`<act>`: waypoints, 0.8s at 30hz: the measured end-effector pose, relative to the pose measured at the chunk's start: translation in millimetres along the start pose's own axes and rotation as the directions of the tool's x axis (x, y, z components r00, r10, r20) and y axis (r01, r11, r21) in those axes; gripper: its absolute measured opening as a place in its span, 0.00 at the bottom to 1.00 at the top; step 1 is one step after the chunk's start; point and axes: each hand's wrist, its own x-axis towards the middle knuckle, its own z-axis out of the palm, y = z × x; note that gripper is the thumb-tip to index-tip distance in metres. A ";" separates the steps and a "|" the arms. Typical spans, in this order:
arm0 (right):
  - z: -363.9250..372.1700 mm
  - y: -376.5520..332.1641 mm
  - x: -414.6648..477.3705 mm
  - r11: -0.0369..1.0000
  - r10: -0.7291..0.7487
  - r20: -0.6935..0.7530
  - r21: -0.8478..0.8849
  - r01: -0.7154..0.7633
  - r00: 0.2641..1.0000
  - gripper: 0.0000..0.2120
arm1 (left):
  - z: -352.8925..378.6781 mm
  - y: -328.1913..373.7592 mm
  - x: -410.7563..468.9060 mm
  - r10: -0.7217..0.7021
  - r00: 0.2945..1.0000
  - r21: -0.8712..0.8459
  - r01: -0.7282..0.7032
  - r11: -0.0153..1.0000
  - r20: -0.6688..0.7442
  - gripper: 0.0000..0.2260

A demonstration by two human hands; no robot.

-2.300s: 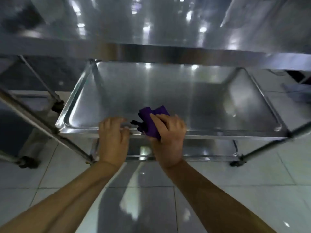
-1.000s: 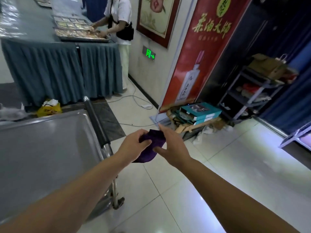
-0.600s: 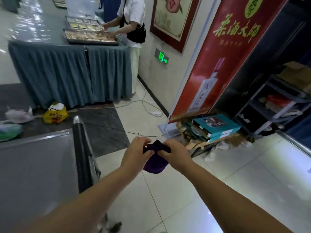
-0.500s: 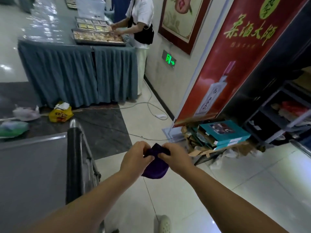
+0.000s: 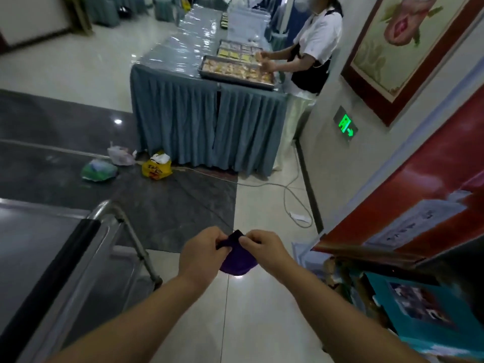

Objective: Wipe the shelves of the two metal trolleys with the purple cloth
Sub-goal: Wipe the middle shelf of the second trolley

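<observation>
The purple cloth hangs bunched between my two hands, in the air above the tiled floor. My left hand pinches its upper left edge and my right hand pinches its upper right edge. One metal trolley stands at the lower left, its steel top shelf dull and its black-sleeved handle running along the near side. Both hands are to the right of the trolley and apart from it. No second trolley is in view.
A long table with a blue-grey skirt stands ahead, holding a food tray; a person in a white top works at it. Plastic bags and a cable lie on the floor. Boxes and a red banner crowd the right.
I have come up from the trolley's lower shelf and turned away from it. The cloth went from my right hand alone to both hands; the view has swung left towards the table.
</observation>
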 end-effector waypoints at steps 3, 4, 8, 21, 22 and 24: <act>-6.0 -10.2 43.1 0.993 0.022 0.044 0.112 -0.027 0.999 0.10 | 0.8 -5.2 32.3 0.040 0.998 0.079 -0.037 0.996 -0.041 0.09; -7.2 -13.7 58.6 0.992 0.021 0.049 0.123 -0.027 0.999 0.10 | 1.2 -9.0 44.5 0.078 0.995 0.103 -0.072 0.992 -0.057 0.08; -11.2 -32.2 129.9 0.999 -0.031 0.099 0.030 0.028 0.995 0.11 | 3.4 -25.4 108.4 0.276 0.955 0.166 -0.257 0.952 -0.107 0.10; -13.6 -157.3 348.8 0.911 -0.158 0.429 -0.284 0.299 0.889 0.06 | -56.4 -57.1 331.0 0.061 0.996 0.044 -0.058 0.997 -0.072 0.18; -7.8 -165.4 364.0 0.890 -0.177 0.468 -0.299 0.344 0.866 0.06 | -63.3 -62.9 342.8 0.036 0.997 0.059 -0.032 0.998 -0.070 0.20; 8.0 -180.7 396.4 0.853 -0.203 0.529 -0.318 0.414 0.824 0.10 | -78.3 -77.9 365.5 -0.002 0.996 0.088 0.010 0.996 -0.086 0.17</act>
